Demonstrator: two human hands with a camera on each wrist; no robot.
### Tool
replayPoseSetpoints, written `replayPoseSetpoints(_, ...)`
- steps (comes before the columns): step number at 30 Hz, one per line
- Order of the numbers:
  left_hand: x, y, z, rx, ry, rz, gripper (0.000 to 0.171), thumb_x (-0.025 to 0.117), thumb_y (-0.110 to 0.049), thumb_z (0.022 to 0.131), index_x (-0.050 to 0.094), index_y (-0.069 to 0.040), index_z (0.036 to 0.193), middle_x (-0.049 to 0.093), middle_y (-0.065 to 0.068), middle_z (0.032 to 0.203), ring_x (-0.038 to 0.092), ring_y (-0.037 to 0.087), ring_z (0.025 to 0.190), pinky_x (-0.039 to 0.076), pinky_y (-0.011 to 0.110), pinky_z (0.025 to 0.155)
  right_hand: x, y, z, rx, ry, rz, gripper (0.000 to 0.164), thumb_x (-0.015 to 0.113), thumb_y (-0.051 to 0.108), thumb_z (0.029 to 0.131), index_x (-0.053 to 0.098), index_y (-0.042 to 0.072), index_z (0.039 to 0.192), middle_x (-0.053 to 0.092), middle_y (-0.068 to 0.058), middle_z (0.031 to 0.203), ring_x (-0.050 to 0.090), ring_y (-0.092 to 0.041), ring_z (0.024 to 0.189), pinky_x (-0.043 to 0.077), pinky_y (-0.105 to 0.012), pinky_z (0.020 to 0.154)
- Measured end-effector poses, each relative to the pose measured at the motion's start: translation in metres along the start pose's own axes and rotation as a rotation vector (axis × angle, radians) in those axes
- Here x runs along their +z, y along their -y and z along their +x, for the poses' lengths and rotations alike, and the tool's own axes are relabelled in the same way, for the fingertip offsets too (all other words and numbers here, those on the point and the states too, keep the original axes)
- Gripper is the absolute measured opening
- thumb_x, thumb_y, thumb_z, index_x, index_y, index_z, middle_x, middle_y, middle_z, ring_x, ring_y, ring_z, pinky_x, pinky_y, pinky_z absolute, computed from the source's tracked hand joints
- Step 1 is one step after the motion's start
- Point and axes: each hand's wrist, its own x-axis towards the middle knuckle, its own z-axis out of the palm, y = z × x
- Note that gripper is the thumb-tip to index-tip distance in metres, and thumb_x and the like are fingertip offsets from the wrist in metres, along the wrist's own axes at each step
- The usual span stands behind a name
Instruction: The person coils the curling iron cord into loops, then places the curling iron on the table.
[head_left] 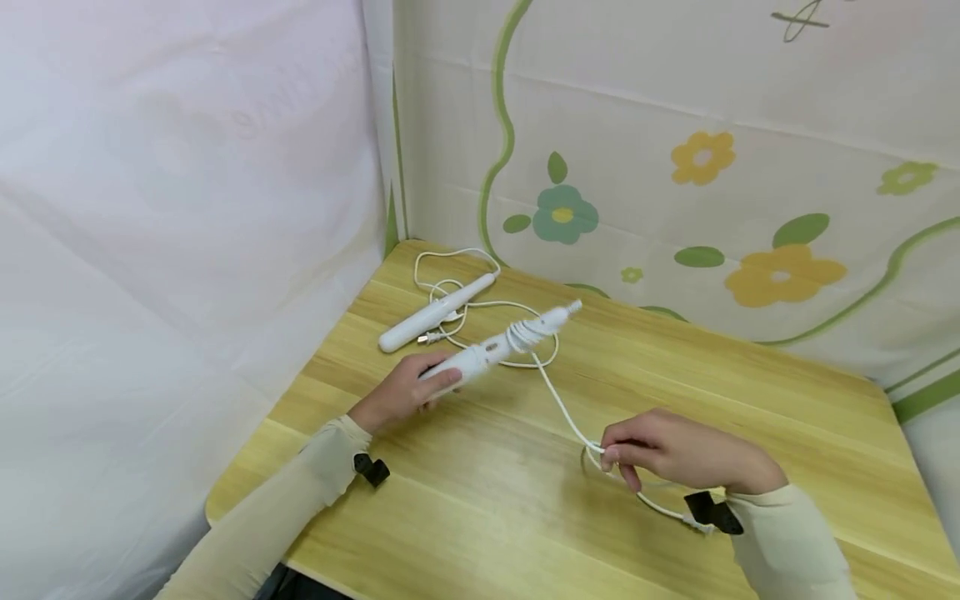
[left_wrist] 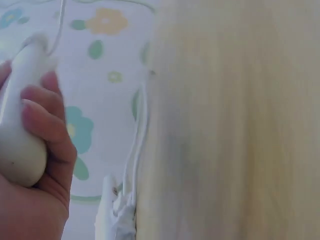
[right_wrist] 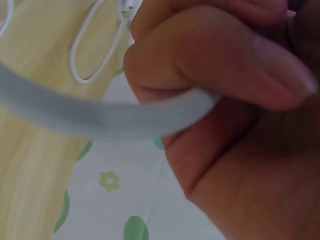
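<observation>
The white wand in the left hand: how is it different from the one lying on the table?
The held wand is gripped by the left hand; the lying wand rests on the table with no hand on it. The held wand has cord wound around it, while the lying wand's cord is loosely looped. Both are white, slim and corded.

Left hand [left_wrist: 56, 150] grips white handheld device [left_wrist: 14, 115]
</observation>
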Motion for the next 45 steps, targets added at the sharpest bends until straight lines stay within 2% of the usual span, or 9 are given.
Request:
replayPoseSetpoints(3,-0.001,-0.003,0.001,0.006,-0.045,-0.153,0.033,0.053,-0.024,0.116,0.066,0.002,0.133,0.068,0.036,0.104,0.053,0.010,0.057,0.047,0.025,0.048,0.012,-0.005,0.006,0.020,-0.016,-0.033,0.026,0.051,0.017,0.117,0.071,0.026,0.104,0.067,0.011,0.069,0.054,0.004,0.065,0.048,-0.022,0.072)
replayPoseSetpoints(11,0.009,-0.023,0.002,-0.022,-0.019,-0.540,0.048,0.048,-0.035,0.117,0.059,0.009,0.133,0.069,0.000,0.093,0.053,0.005,0.054,0.043,0.018,0.045,0.061,-0.003,0.044,0.091,-0.145,-0.344,0.026,0.058,0.015,0.113,0.066,0.025,0.090,0.051,0.020,0.064,0.044,0.006,0.058,0.045,-0.022,0.063)
replayPoseSetpoints(14,0.014,-0.033,0.003,-0.057,-0.026,-0.562,0.048,0.050,-0.037,0.116,0.061,0.005,0.134,0.070,0.001,0.094,0.053,0.005,0.054,0.043,0.018,0.046,0.075,0.002,0.051,0.113,-0.161,-0.444,0.028,0.060,0.010,0.110,0.063,0.024,0.086,0.043,0.021,0.066,0.037,0.004,0.059,0.039,-0.022,0.057)
replayPoseSetpoints(19,0.015,-0.035,0.008,-0.076,-0.164,-0.057,0.038,0.066,-0.039,0.110,0.073,-0.005,0.125,0.075,0.004,0.094,0.054,0.010,0.059,0.045,0.023,0.053,0.066,0.020,0.039,0.030,-0.182,-0.481,0.030,0.060,0.010,0.111,0.060,0.029,0.088,0.049,0.025,0.070,0.040,0.009,0.063,0.038,-0.020,0.057)
replayPoseSetpoints(23,0.015,-0.018,0.010,0.009,-0.245,0.446,0.027,0.075,-0.038,0.105,0.079,-0.013,0.112,0.076,0.002,0.093,0.060,0.012,0.071,0.049,0.030,0.064,0.046,0.032,0.021,-0.127,-0.335,-0.526,0.028,0.065,0.014,0.110,0.059,0.032,0.090,0.054,0.027,0.076,0.046,0.013,0.067,0.042,-0.018,0.060)
replayPoseSetpoints(26,0.015,-0.009,0.008,0.086,-0.253,0.643,0.025,0.078,-0.039,0.101,0.080,-0.017,0.114,0.080,-0.002,0.099,0.066,0.013,0.079,0.053,0.034,0.070,0.032,0.036,0.010,-0.188,-0.440,-0.588,0.029,0.071,0.010,0.106,0.059,0.032,0.092,0.052,0.027,0.078,0.045,0.012,0.068,0.041,-0.017,0.061)
replayPoseSetpoints(32,0.022,-0.008,0.005,0.257,-0.053,0.833,0.041,0.075,-0.043,0.103,0.077,-0.015,0.133,0.082,0.002,0.114,0.076,0.016,0.091,0.061,0.033,0.072,0.012,0.035,-0.002,-0.276,-0.614,-0.701,0.013,0.060,0.024,0.114,0.066,0.025,0.102,0.056,0.025,0.083,0.041,0.011,0.067,0.040,-0.014,0.060)
replayPoseSetpoints(37,0.024,-0.012,0.001,0.405,0.199,0.865,0.043,0.075,-0.046,0.102,0.077,-0.015,0.132,0.081,-0.003,0.109,0.069,0.007,0.083,0.057,0.025,0.071,-0.004,0.022,0.002,-0.316,-0.721,-0.751,0.040,0.039,0.038,0.120,0.071,0.017,0.108,0.064,0.018,0.084,0.047,0.007,0.066,0.044,-0.015,0.059)
replayPoseSetpoints(45,0.026,-0.027,-0.003,0.540,0.376,0.756,0.035,0.079,-0.046,0.100,0.079,-0.023,0.127,0.079,-0.014,0.100,0.063,-0.006,0.081,0.055,0.015,0.074,-0.023,-0.013,0.017,-0.228,-0.770,-0.758,0.016,0.058,0.024,0.115,0.071,0.017,0.109,0.059,0.016,0.081,0.044,0.004,0.065,0.043,-0.022,0.062)
